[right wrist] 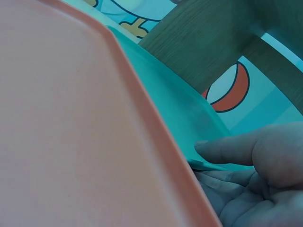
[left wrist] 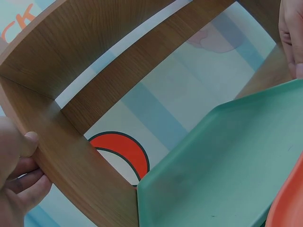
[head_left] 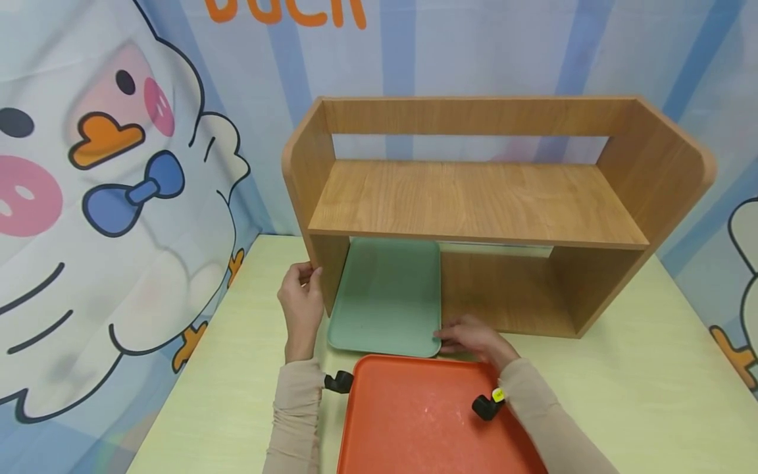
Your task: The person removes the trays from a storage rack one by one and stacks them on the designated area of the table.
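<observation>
A green tray (head_left: 387, 296) lies in the lower left part of a wooden shelf (head_left: 474, 201), its front end jutting out past the shelf's edge. My right hand (head_left: 474, 337) pinches the tray's front right corner, thumb on top and fingers beneath, as the right wrist view shows. At the shelf's left side panel, my left hand (head_left: 302, 303) grips the front edge; in the left wrist view its thumb and fingers (left wrist: 35, 189) lie on either side of the wood. Nearer to me is an orange-red tray (head_left: 432, 415), partly under my right forearm.
The shelf stands on a pale yellow table (head_left: 219, 368) against a cartoon duck backdrop (head_left: 118, 164). Its upper board (head_left: 474, 197) and right side panel (head_left: 657, 171) frame the lower space. Small black wrist devices (head_left: 339, 382) hang over the orange-red tray.
</observation>
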`<action>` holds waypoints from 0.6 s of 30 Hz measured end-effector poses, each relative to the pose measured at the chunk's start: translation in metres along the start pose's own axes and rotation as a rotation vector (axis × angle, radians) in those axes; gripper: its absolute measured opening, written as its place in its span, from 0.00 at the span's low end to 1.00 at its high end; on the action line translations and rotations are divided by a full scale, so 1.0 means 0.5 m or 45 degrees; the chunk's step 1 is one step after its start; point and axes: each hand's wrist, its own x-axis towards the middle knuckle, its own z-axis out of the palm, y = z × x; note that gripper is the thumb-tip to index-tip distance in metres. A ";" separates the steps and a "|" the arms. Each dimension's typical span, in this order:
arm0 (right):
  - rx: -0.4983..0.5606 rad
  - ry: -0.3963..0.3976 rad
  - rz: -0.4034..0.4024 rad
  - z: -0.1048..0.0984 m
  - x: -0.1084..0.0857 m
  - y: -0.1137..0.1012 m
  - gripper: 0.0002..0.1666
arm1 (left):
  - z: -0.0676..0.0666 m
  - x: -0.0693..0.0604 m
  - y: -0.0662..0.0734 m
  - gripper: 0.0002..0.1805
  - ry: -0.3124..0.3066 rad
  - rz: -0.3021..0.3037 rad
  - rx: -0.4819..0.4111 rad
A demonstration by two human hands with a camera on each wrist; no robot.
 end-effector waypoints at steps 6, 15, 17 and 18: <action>-0.064 0.056 0.043 0.005 0.005 0.002 0.06 | 0.000 0.000 -0.001 0.11 -0.005 -0.011 0.002; -0.089 0.100 0.065 0.010 0.008 0.004 0.06 | 0.000 -0.001 -0.001 0.11 -0.003 -0.005 0.000; -0.098 0.117 0.072 0.010 0.007 0.004 0.08 | 0.000 -0.001 -0.002 0.11 -0.004 -0.007 0.001; -0.113 0.126 0.077 0.009 0.007 0.003 0.10 | 0.000 -0.001 -0.002 0.11 -0.004 -0.007 0.002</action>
